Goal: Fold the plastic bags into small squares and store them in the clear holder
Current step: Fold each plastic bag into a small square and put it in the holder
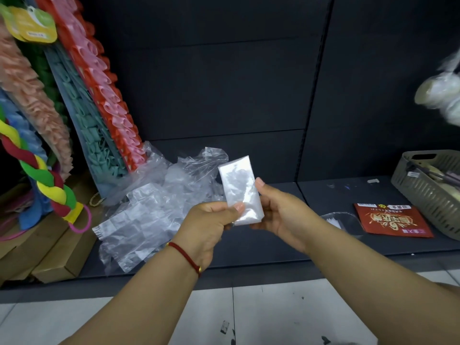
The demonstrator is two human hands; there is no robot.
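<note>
Both my hands hold one folded plastic bag above the dark shelf. Left hand: thumb pinches its lower left edge. Right hand: fingers curl behind it, thumb on the right edge. Loose bags heaped on the shelf, left. Clear holder sits right, beside a red packet and a grey basket.

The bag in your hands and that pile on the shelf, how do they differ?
The folded bag is a compact, whitish strip, pinched by the left hand and right hand; the loose bags lie spread, crinkled and see-through on the shelf. Both are clear plastic.
</note>
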